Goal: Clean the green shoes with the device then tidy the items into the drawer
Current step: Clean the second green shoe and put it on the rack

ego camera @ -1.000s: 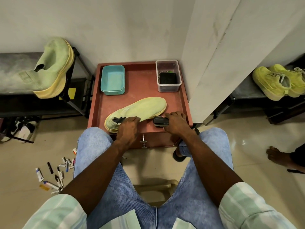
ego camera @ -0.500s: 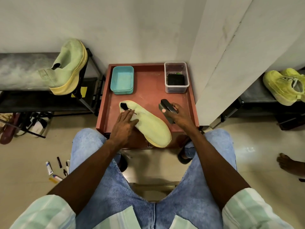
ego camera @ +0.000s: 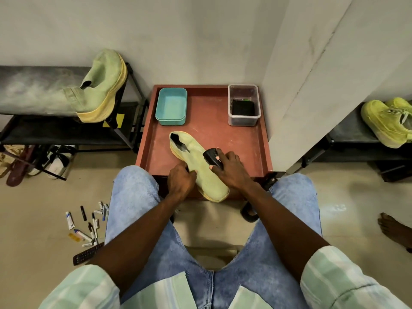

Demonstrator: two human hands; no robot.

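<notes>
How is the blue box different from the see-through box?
The blue box is solid teal; the clear box lets you see through its walls. The blue box looks empty; the clear box has something dark inside. The blue box sits back left on the red tray, the clear box back right. Both are lidless rectangles.

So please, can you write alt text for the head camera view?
A seated person's left hand holds a green shoe on a red tray while the right hand presses a black device onto it. A teal box and clear box stand behind.
</notes>
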